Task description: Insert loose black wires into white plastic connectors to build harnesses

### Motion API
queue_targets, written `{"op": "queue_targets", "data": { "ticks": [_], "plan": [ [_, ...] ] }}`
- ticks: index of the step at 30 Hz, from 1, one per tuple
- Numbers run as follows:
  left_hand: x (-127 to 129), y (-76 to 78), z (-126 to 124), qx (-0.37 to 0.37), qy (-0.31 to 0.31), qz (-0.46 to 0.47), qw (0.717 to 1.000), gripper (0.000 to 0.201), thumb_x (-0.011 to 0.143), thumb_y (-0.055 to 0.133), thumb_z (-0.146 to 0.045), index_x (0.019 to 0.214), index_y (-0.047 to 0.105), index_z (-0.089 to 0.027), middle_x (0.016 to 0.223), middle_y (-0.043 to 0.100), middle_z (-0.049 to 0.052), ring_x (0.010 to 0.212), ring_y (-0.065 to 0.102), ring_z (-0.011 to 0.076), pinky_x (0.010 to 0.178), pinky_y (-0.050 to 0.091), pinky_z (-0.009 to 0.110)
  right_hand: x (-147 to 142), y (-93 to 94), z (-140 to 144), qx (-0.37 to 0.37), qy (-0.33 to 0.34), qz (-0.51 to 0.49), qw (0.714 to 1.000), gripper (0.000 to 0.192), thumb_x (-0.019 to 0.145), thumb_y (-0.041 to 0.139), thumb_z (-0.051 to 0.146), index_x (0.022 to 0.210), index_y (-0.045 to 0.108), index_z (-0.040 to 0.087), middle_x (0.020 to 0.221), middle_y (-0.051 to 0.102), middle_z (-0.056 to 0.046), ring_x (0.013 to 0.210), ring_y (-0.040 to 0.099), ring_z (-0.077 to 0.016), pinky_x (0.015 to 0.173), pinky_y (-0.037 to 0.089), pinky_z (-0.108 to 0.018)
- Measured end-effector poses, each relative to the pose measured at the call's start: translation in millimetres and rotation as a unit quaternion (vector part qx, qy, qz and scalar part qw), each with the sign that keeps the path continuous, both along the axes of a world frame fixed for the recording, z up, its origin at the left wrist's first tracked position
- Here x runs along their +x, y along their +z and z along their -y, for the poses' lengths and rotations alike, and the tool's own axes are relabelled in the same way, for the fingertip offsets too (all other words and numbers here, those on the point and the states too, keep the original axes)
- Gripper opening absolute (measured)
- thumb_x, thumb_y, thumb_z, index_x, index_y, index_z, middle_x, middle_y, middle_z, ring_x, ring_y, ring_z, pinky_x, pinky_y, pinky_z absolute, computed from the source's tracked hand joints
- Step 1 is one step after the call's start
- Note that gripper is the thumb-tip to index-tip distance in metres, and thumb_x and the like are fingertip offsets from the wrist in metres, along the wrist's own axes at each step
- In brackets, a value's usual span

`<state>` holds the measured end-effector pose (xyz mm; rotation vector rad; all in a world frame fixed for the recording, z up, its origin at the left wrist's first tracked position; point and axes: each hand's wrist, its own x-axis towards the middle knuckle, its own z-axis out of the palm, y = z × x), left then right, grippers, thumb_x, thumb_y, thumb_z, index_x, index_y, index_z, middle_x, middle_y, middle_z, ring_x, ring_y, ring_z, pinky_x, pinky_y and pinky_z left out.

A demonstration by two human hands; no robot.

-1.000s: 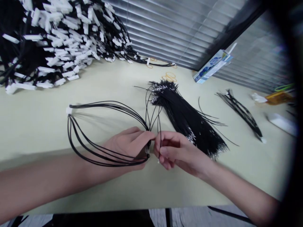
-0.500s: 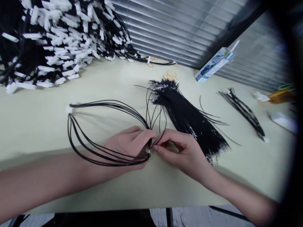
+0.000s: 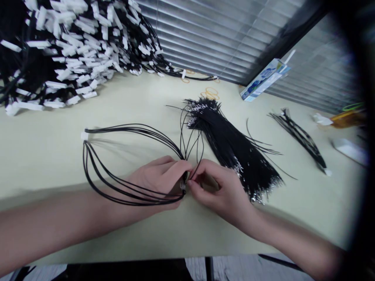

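Note:
My left hand (image 3: 159, 179) pinches a small white connector (image 3: 183, 186) near the table's front edge. Several black wires (image 3: 117, 134) loop from it out to the left, where they end in another white connector (image 3: 84, 135). My right hand (image 3: 221, 187) touches the pinched connector from the right, thumb and forefinger closed on a thin black wire end (image 3: 197, 164) right at it. A few loose wires rise between the two hands toward the back.
A thick bundle of black wires with metal tips (image 3: 231, 146) lies just right of my hands. A big heap of finished harnesses (image 3: 64, 43) fills the back left. Rubber bands (image 3: 210, 93), a small carton (image 3: 262, 80) and a thinner wire bundle (image 3: 301, 138) lie farther right.
My right hand turned over from palm-up and closed in on the connector, fingertips now pressed against it. My left hand and the wire loop stayed put.

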<state>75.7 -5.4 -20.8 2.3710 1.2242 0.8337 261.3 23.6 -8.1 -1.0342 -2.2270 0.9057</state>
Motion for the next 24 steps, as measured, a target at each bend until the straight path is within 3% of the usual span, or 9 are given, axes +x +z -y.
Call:
{"op": "queue_targets", "data": {
  "ticks": [5,13,24],
  "plan": [
    [1.7,-1.7,0.2,0.011,0.01,0.017,1.0,0.03,0.071,0.053,-0.009,0.098,0.05,-0.02,0.076,0.059,-0.003,0.072,0.057,0.0133,0.063,0.048,0.02,-1.7,-2.2,-0.5,0.045,0.0,0.005,0.999,0.015,0.07,0.059,0.007,0.07,0.049,0.018,0.068,0.054,0.004,0.065,0.051,-0.0074,0.057,0.039,-0.02],
    [1.1,-0.1,0.0,-0.004,0.008,0.013,1.0,0.033,0.072,0.054,-0.01,0.103,0.049,-0.021,0.08,0.06,-0.003,0.075,0.059,0.0131,0.066,0.048,0.02,-0.1,-2.6,1.6,0.05,0.005,-0.002,0.999,0.015,0.073,0.06,0.007,0.071,0.05,0.018,0.069,0.054,0.003,0.064,0.05,-0.0078,0.055,0.039,-0.02],
    [1.7,-1.5,0.1,-0.017,0.008,0.012,1.0,0.032,0.071,0.054,-0.009,0.1,0.047,-0.021,0.076,0.057,-0.003,0.074,0.055,0.0148,0.063,0.047,0.022,0.1,-3.3,2.2,0.117,0.066,0.014,0.991,0.01,0.08,0.057,0.009,0.075,0.053,0.018,0.071,0.057,0.0,0.07,0.051,-0.0122,0.063,0.042,-0.026]
  ]
}}
